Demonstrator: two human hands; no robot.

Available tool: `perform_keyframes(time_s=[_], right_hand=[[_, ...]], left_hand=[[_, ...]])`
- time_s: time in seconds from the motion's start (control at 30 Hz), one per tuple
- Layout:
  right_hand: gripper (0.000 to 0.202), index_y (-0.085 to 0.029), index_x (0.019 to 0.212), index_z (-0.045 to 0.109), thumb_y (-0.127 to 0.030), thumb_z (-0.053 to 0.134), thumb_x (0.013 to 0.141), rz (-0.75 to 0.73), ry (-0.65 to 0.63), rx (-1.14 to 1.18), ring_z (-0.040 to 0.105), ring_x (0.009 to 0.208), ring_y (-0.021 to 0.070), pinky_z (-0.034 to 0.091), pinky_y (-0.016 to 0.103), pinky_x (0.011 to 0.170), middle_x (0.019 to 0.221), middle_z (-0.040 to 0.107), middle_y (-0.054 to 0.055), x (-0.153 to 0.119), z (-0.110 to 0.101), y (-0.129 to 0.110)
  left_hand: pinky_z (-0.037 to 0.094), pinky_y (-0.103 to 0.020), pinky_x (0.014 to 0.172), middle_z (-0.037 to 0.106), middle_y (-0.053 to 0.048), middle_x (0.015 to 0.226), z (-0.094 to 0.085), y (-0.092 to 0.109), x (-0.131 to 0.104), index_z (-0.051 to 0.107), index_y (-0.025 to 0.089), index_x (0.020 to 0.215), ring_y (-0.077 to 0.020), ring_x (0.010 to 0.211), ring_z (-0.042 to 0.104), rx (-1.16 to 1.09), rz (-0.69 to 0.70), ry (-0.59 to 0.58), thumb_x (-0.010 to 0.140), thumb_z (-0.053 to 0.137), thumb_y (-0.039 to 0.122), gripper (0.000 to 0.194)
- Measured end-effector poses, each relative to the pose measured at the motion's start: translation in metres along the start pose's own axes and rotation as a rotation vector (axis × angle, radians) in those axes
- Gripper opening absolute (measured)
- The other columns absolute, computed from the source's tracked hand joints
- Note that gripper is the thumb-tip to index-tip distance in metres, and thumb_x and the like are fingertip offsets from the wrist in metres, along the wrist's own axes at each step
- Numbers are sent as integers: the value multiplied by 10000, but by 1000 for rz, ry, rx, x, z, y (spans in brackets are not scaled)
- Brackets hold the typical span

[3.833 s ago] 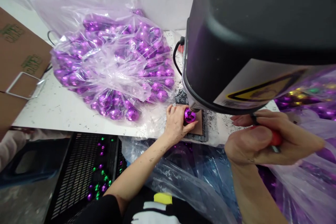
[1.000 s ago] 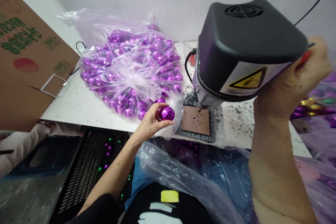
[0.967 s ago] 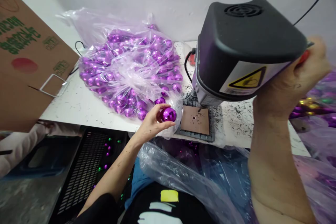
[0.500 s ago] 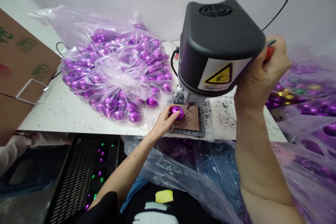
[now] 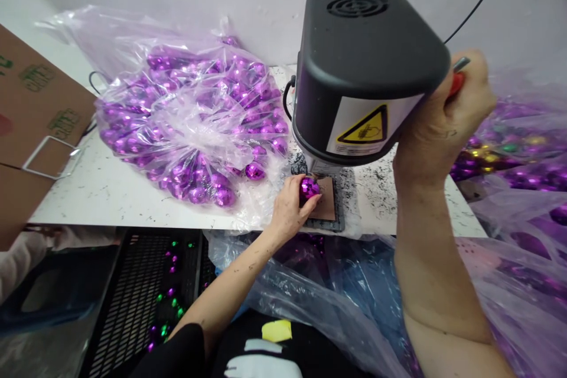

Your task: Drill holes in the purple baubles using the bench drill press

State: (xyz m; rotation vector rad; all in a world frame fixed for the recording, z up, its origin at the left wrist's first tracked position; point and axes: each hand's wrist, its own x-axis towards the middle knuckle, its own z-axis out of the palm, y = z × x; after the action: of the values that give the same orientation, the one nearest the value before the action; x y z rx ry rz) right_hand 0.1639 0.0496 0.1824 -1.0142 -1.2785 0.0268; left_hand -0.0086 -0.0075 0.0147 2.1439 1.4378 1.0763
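Purple ball [image 5: 309, 188] has shifted right to the drill bit [image 5: 315, 176] over brown board [image 5: 326, 204], left hand [image 5: 287, 211] pinching it; right hand [image 5: 463, 109] wraps red handle [image 5: 456, 84]; slack pinch could let it spin, bit skidding

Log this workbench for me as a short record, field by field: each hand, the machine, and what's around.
Left hand: holds a shiny purple ball at the tip under the machine; contact with the tip unclear
Right hand: closed around a handle with a red part, beside the machine
Machine: black housing, yellow warning triangle on its label
Under the machine: brown board
Left of the machine: clear plastic bag with many purple balls
Far left: cardboard box
Below the table: black mesh crate
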Motion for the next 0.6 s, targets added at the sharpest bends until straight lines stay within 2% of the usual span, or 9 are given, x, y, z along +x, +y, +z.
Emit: perform_keyframes(time_s=[0.17,0.3,0.4,0.5,0.6], right_hand=[[590,-129,699,296,-696,421,805,31,47,-22,247,634,-24,225,160,603,655,230,-48,0,1,-1],[587,-131,697,296,-694,410,820,12,46,-41,244,625,-24,216,164,600,655,230,-46,0,1,-1],[598,-131,696,308,-705,422,817,15,45,-44,248,618,-25,213,166,598,644,239,-48,1,0,0],[609,-128,701,330,-716,426,822,2,29,-45,262,614,-20,223,164,594,635,264,-49,0,-2,-2],[578,-115,716,389,-669,420,879,-43,44,-90,278,607,-17,250,159,590,634,292,-44,-6,-5,-5]], left_hand=[[471,-393,971,617,-119,1190,6,-3,0,504,178,1263,-248,1123,589,70,104,21,899,653,430,468],[438,-392,937,638,-91,1115,8,-2,4,561,184,1191,-246,1048,582,99,27,-25,856,707,414,432],[399,-413,972,653,-67,1037,7,0,6,580,203,1157,-252,1028,569,63,-28,-69,835,730,394,403],[357,-442,1027,652,-64,1038,5,1,6,574,212,1158,-258,1034,557,47,-32,-83,844,721,384,387],[324,-460,1066,643,-66,1064,5,0,5,556,215,1175,-256,1048,551,59,-23,-81,865,697,378,378]])
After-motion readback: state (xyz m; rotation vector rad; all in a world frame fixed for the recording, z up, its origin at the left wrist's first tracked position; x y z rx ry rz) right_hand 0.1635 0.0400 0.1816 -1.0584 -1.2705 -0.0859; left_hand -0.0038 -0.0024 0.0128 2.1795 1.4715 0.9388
